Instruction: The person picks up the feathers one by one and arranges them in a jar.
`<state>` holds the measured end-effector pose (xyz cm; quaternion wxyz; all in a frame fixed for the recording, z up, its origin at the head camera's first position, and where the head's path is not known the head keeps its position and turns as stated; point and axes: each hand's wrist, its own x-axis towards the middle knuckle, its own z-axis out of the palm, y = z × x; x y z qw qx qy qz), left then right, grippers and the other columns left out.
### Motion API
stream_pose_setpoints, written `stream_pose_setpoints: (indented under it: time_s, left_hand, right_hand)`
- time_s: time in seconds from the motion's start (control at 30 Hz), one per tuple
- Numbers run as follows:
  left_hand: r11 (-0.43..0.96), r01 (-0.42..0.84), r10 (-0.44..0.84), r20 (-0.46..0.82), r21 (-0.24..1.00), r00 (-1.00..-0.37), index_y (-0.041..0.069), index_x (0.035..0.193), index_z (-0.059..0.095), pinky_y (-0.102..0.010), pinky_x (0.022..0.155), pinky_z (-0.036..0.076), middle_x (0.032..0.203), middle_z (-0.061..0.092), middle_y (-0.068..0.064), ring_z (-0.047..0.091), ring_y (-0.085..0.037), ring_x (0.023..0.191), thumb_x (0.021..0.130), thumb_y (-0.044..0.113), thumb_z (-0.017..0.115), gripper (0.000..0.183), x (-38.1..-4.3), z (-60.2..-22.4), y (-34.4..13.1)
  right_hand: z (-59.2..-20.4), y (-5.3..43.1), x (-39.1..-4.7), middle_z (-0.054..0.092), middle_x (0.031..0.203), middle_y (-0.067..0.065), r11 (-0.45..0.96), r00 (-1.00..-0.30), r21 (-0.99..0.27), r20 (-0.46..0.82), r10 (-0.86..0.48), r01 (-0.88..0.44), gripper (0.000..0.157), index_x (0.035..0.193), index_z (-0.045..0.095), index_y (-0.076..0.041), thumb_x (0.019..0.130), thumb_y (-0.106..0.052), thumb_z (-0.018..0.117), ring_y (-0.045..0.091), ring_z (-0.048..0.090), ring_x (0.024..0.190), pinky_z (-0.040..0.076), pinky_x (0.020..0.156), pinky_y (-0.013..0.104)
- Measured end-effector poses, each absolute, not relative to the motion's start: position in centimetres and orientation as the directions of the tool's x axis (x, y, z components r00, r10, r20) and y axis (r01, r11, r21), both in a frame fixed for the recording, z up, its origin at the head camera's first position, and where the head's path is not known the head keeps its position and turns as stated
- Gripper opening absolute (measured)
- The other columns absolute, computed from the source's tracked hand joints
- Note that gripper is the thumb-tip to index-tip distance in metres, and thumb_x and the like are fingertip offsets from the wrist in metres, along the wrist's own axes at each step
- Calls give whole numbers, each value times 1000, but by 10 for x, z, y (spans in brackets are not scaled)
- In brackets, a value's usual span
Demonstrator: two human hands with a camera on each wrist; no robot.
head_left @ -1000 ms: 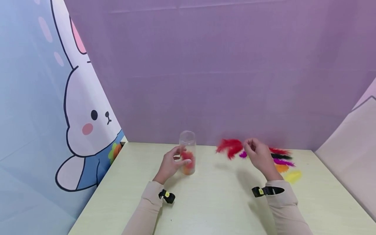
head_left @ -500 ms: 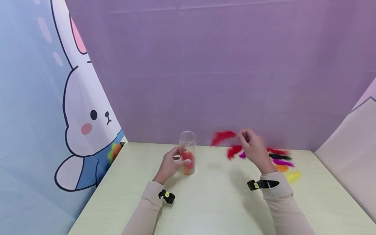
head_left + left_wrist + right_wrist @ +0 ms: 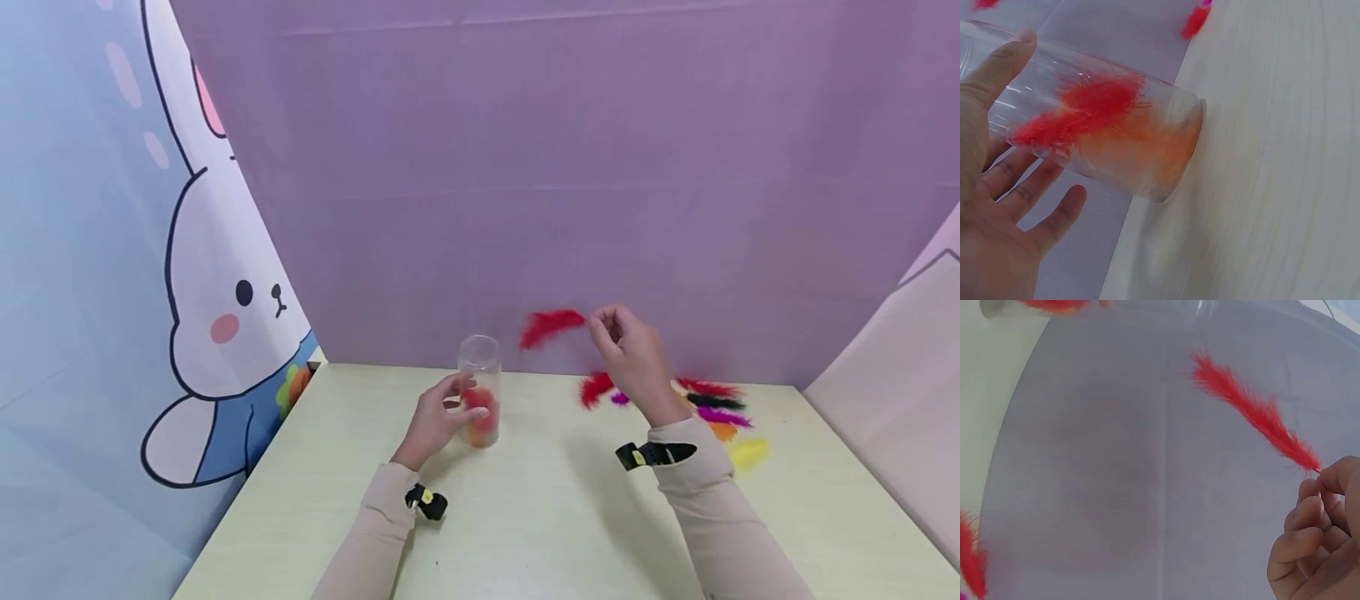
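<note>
Purple cloth (image 3: 525, 175) hangs behind a pale wood-grain table (image 3: 525, 533), where the left hand (image 3: 435, 421) grips an upright, clear, glass-like cylindrical jar (image 3: 478, 367). The right hand (image 3: 636, 358) pinches a fluffy red feather (image 3: 551, 327) by its quill (image 3: 1316, 470), aloft beside the jar; it should handle light and soft (the quill looks the best hold), the jar slippery.

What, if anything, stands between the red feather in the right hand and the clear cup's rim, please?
Nothing visible does: the red feather, pinched in the right hand, is in the air right of the clear cup, whose rim the left hand leaves uncovered.
</note>
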<state>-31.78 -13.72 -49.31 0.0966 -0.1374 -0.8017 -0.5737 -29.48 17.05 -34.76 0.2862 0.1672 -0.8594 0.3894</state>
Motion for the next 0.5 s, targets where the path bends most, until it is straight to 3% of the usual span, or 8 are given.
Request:
stream_pose_setpoints:
  time_s: [0.5]
  left_hand:
    - [298,349,117,329,888,-937,18,131,66,-47,102,57,124,72,-3,65,-24,117,77,28,91,59,-318,-495,-139]
  right_hand:
    - [-328,142,-295,58,74,8,594,-703,-524,703,-103,-611,13,98,64,-3,100,-15,65,15,48,64,39,55,20]
